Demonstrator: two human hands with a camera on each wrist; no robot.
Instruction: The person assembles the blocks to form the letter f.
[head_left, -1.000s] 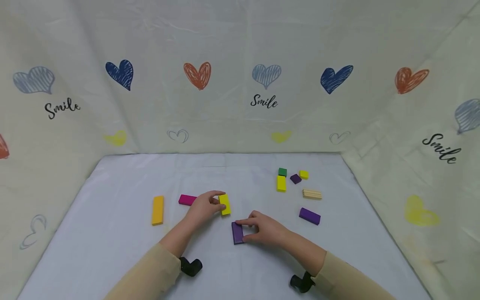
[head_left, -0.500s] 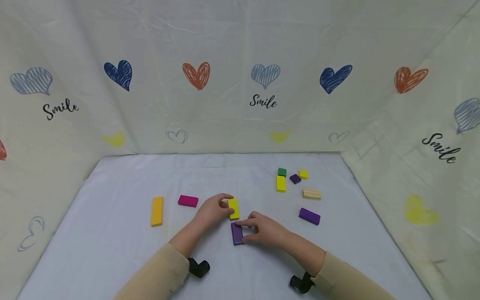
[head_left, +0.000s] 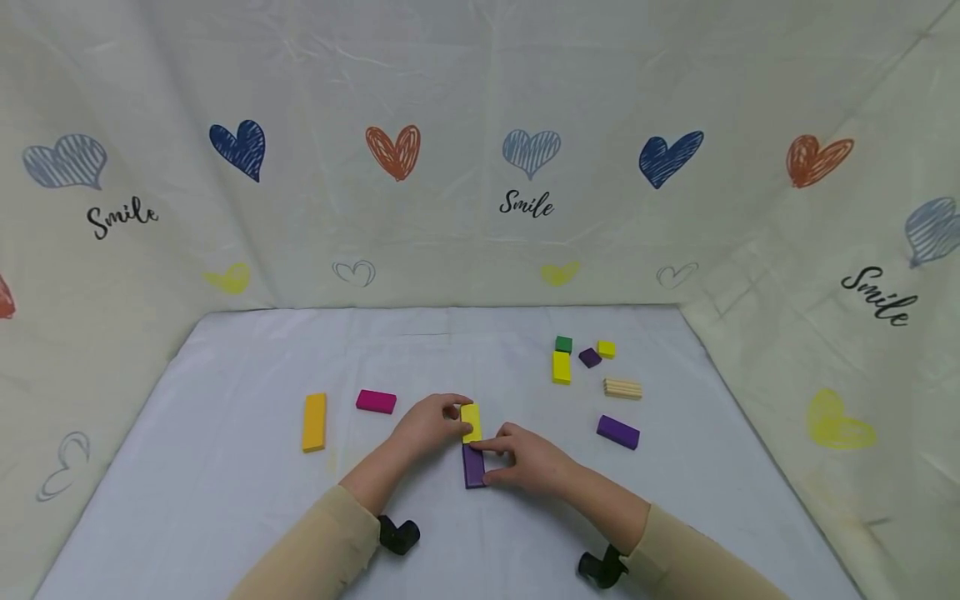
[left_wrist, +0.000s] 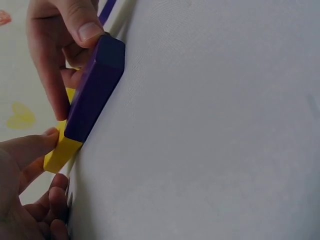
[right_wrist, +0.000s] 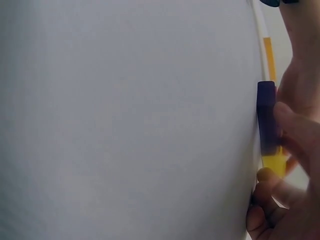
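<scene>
Between the thumb and fingers of my left hand (head_left: pixel 429 427) is a yellow block (head_left: pixel 471 422), lying on the table. Its near end meets the far end of a purple block (head_left: pixel 474 467), so the two form one line. My right hand (head_left: pixel 534 460) pinches the purple block by its ends, thumb at the near end and index finger at the far end. In the left wrist view the purple block (left_wrist: pixel 96 90) and yellow block (left_wrist: pixel 62 154) touch end to end. The right wrist view shows the purple block (right_wrist: pixel 268 117) partly behind fingers.
To the left lie an orange block (head_left: pixel 314 422) and a magenta block (head_left: pixel 377 402). On the right are another purple block (head_left: pixel 618 432), a ribbed wooden piece (head_left: pixel 622 389), a yellow block (head_left: pixel 561 367), a green cube (head_left: pixel 564 344), a small purple piece (head_left: pixel 590 357) and a yellow cube (head_left: pixel 607 349).
My left hand has brought the yellow block rightward and nearer, up against the purple block's far end. The right hand and purple block have stayed almost in place.
</scene>
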